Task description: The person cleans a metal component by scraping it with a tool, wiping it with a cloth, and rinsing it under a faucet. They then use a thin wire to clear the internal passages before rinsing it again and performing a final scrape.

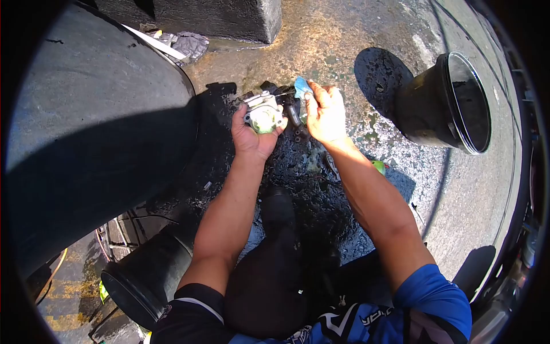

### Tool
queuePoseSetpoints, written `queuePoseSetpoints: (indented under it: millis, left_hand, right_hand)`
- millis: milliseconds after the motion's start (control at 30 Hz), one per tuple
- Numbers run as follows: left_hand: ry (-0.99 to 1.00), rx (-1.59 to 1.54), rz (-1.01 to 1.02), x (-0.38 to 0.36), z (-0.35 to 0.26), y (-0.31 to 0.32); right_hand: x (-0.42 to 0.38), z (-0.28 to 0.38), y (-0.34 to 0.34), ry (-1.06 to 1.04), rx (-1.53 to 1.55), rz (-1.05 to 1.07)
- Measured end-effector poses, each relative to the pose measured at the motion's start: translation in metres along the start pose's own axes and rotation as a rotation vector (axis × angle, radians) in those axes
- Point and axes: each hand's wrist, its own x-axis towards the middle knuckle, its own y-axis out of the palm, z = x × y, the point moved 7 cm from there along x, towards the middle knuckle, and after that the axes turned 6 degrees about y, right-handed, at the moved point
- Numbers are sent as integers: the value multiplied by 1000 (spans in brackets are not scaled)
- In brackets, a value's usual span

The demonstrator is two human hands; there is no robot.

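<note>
A silvery metal part (pixel 263 114) with bolt lugs at its sides is held up in my left hand (pixel 254 137), whose fingers wrap round it from below and both sides. Just right of it, my right hand (pixel 326 114) pinches a small light-blue piece (pixel 301 88) between thumb and fingers. A thin line runs from the blue piece toward the metal part; what it is cannot be made out. Below and between the hands, a dark curved hose-like piece (pixel 294 114) lies on the wet ground.
A large dark rounded container (pixel 103 114) fills the left side. One black bucket (pixel 444 103) stands at the right, another (pixel 149 278) at the lower left. A concrete block (pixel 217 20) is at the top. Something green (pixel 378 166) lies beside my right forearm.
</note>
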Motion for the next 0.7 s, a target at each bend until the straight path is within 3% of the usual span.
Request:
queuePoseSetpoints:
  millis: [33,100,167,200,300,333,433,467,600,633,700]
  left_hand:
    - [33,-4,-7,2,-3,4]
    - [81,2,-7,9,0,16]
    - [174,-23,-89,9,9,16]
    - [156,-5,-97,13,8,12]
    - [179,24,-60,18,11,5]
    - [198,31,-33,19,12,5]
    - [132,16,74,19,15,8]
    - [120,-2,38,20,16,5]
    - [158,-38,-54,13,9,8]
    - [134,-21,-1,14,9,8]
    - [144,16,58,16,4,13]
  right_hand:
    - [-5,2,-10,40,51,-56]
    - [-21,29,5,-138,54,22]
    - [-30,38,37,-173,-44,291]
    - [-23,21,41,263,-43,534]
    - [-35,8,58,192,35,655]
    - [-39,20,48,43,53,601]
    - [-38,14,49,403,496,711]
    - [-35,21,46,255,463,630]
    - [-24,30,35,488,335,674]
    - [-24,46,31,462,192,683]
    - [-28,55,46,205,105,577]
